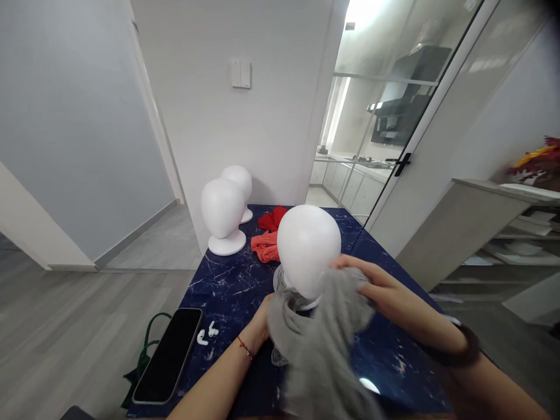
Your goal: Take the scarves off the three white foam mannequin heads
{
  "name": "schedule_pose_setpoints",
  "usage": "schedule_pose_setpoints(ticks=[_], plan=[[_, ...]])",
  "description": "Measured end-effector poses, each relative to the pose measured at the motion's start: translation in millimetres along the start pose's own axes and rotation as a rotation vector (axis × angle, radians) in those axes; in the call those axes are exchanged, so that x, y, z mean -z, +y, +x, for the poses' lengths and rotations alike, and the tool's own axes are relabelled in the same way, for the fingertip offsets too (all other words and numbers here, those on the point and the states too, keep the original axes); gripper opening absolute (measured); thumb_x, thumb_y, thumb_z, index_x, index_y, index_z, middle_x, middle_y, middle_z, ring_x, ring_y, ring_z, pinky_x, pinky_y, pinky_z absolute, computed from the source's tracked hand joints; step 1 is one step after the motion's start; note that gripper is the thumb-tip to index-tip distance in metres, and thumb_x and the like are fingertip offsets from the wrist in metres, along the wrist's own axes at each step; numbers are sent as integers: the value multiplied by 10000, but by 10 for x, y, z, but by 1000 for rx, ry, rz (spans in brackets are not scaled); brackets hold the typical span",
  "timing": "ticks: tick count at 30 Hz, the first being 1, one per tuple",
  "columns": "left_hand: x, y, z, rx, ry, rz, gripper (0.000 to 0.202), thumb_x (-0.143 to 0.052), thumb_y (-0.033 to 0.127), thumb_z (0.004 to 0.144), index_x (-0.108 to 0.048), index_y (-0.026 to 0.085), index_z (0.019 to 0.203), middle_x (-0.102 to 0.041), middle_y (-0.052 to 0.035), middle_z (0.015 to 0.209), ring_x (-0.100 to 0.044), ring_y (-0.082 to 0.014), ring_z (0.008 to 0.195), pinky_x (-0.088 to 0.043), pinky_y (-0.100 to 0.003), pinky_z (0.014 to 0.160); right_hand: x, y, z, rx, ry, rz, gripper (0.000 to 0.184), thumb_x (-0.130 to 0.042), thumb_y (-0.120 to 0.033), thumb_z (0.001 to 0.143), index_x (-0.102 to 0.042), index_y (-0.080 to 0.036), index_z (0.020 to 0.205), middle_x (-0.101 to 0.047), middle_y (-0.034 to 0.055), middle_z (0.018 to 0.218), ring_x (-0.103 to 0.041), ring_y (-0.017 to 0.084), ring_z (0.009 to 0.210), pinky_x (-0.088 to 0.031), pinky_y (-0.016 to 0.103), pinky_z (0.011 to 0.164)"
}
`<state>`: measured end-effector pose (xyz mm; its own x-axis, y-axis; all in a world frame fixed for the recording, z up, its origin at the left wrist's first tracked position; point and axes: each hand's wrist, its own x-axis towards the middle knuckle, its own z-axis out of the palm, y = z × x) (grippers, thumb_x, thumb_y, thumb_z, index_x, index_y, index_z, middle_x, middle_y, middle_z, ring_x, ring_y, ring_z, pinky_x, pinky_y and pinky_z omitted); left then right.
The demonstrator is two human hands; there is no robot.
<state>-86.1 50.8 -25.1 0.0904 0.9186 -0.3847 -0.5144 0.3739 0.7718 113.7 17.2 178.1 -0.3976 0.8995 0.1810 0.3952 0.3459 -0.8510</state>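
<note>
A white foam mannequin head (308, 251) stands near the middle of the table, tilted slightly. Around its neck is looped a grey scarf (332, 344), whose loose length hangs toward me, blurred by motion. My right hand (371, 280) pinches the scarf at the right side of the head, thumb and fingers closed on the cloth. At the left of the neck, my left hand (261, 321) is closed on the loop of the scarf, its fingertips hidden behind the fabric. Part of the head's base is covered by the cloth.
Two more white mannequin heads (222, 209) stand at the back left. Coral cloth (265, 246) and red cloth (272, 218) lie behind the middle head. A phone (168, 356) and white earbuds (207, 333) rest on the dark blue marbled table (219, 283); a green strap (146, 344) hangs beside it.
</note>
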Motion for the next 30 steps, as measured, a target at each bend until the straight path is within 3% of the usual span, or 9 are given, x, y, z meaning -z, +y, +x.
schedule_pose_setpoints(ticks=[3,6,9,12,16,18,21,24,30], plan=[[-26,15,2,30,2,35,111,-601,199,795,-583,94,826,-628,-34,745,-570,-91,583,-468,-224,548,287,529,-449,-226,356,54,285,-520,-370,736,-619,-202,944,-653,61,879,-593,208,708,-489,292,597],[-20,10,13,-113,130,87,161,-611,161,720,-547,123,863,-630,-40,736,-570,-104,549,-463,-235,540,422,1150,-679,-294,571,-76,320,-531,-431,703,-624,-204,909,-659,70,809,-598,237,691,-502,337,600],[50,9,33,-416,326,342,407,-646,214,671,-507,159,1050,-626,-100,1004,-633,-210,868,-504,-360,787,294,1717,-736,-320,478,-226,385,-470,-402,724,-609,-204,1023,-668,82,988,-614,269,923,-497,404,812],[108,54,58,-730,395,687,649,-681,296,655,-431,163,1239,-449,-155,1317,-403,-295,1268,-310,-474,1060,17,2075,-628,-258,283,-293,506,-413,-369,768,-495,-185,1233,-618,97,1155,-563,257,1091,-424,435,961],[-1,125,114,-817,212,879,889,-728,393,625,-297,171,1370,-322,-178,1430,-284,-325,1340,-221,-509,1097,-246,2265,-312,-94,312,-559,623,-474,-404,813,-339,-157,1368,-428,153,1361,-411,281,1255,-348,446,1030],[-118,134,169,-823,96,860,1003,-771,383,568,-235,212,1398,-323,-163,1441,-311,-322,1327,-240,-498,1089,-294,2312,-156,-107,305,-687,603,-496,-379,813,-366,-133,1348,-482,175,1274,-462,295,1188,-389,432,978],[-288,123,264,-896,46,825,1017,-797,325,519,-264,235,1381,-357,-151,1428,-345,-321,1306,-256,-468,1088,-307,2362,-14,-155,159,-765,338,-447,-308,839,-558,-136,1108,-593,125,971,-578,251,922,-450,361,828],[-407,121,311,-924,82,780,850,-762,305,562,-377,201,1312,-432,-156,1376,-380,-318,1285,-277,-453,1079,-258,2390,4,-147,122,-712,228,-406,-287,850,-596,-168,896,-582,82,873,-569,209,812,-443,317,752],[-430,282,123,-826,57,627,676,-718,387,584,-489,153,1176,-577,-150,1232,-543,-285,1130,-401,-453,988,201,2342,-108,-165,568,-456,357,-403,-449,834,-584,-180,983,-583,81,927,-545,224,871,-426,351,797]])
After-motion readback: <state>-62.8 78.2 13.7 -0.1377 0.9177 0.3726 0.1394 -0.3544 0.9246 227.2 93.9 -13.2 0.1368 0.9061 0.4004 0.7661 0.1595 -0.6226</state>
